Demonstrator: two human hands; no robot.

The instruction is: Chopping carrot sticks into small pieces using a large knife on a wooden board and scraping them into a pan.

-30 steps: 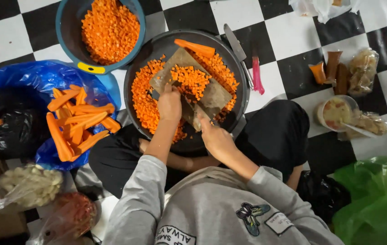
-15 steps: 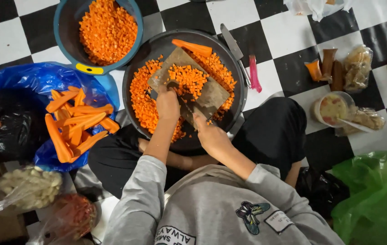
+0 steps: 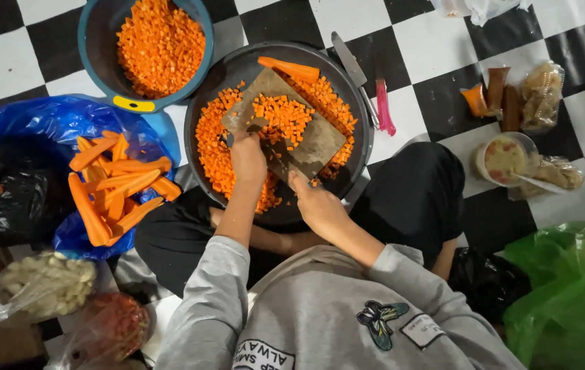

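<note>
A person's left hand (image 3: 248,156) rests on a wooden cutting board (image 3: 320,140) inside a round dark tray (image 3: 238,68), fingers curled together. A heap of diced carrot (image 3: 280,118) lies just beyond those fingertips. The right hand (image 3: 314,202) sits at the board's near edge; whether its fingers clamp anything cannot be told.

orange diced carrots (image 3: 280,118), blue bag (image 3: 39,125), black-and-white checkered floor (image 3: 416,41)

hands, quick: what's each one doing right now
Left hand: on the cutting board by the diced carrot; grip cannot be told.
Right hand: closed at the board's near edge; what it holds is hidden.
</note>
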